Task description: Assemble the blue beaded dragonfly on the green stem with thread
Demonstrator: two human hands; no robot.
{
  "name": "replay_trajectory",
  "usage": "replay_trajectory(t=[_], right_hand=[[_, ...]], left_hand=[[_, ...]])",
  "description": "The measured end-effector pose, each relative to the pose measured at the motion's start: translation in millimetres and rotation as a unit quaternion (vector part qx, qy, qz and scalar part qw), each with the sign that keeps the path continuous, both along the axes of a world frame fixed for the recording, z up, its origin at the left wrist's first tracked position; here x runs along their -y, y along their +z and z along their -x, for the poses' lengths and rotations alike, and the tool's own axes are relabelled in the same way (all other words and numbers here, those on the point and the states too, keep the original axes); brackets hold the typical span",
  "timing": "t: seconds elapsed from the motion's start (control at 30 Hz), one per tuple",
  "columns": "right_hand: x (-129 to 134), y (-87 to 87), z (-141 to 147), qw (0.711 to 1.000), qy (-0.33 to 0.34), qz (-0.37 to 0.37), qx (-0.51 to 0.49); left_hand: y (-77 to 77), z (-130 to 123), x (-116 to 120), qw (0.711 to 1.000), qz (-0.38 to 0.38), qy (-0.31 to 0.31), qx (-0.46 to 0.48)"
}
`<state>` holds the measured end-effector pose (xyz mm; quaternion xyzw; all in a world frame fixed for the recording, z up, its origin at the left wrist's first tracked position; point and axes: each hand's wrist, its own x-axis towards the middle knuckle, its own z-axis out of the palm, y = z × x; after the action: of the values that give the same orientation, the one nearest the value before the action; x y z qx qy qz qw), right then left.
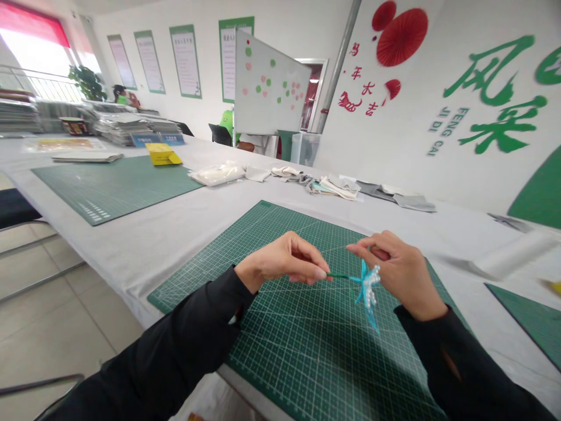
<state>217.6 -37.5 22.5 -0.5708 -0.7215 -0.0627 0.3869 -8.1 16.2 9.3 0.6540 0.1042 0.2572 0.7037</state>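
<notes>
My left hand (289, 258) pinches the end of a thin green stem between thumb and fingertips. The stem belongs to a small artificial flower (366, 286) with narrow light-blue petals and white beads at its centre. It is held sideways, head to the right, above a green gridded cutting mat (284, 333). My right hand (403, 272) is closed just above and beside the flower head, its index finger and thumb pointing left. What its fingertips grip, if anything, is too small to make out. Both forearms are in black sleeves.
Another cutting mat (118, 187) lies at left with a yellow box (163, 154). A clear bag (219, 173) and folded cloths (335, 186) line the far side. Stacked papers (125, 127) stand beyond. A third mat (526, 318) is at right, and a person (120, 96) sits far back.
</notes>
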Motion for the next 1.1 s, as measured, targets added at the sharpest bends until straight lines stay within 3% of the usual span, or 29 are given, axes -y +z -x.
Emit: replay_trajectory(t=[0.2, 0.27, 0.6, 0.83, 1.1], right_hand=[[-0.2, -21.1, -5.1, 0.993, -0.065, 0.082, -0.053], [3.4, -22.3, -0.3, 0.992, -0.073, 0.087, -0.057], [-11.4, 4.6, 24.8, 0.987, -0.075, 0.105, -0.097], [-7.4, 2.4, 38.0, 0.998, -0.058, 0.026, 0.026], [15.0, 24.6, 44.2, 0.98, 0.058, -0.081, 0.171]], left_hand=[[-5.3, -12.2, -9.3, 0.974, 0.1, 0.175, 0.102], [-5.7, -14.4, -11.4, 0.965, 0.124, 0.205, 0.106], [-7.7, -9.9, -22.7, 0.928, 0.186, 0.283, 0.157], [-7.5, -12.5, -22.4, 0.916, 0.19, 0.3, 0.186], [-8.3, -17.5, -19.2, 0.912, 0.165, 0.34, 0.159]])
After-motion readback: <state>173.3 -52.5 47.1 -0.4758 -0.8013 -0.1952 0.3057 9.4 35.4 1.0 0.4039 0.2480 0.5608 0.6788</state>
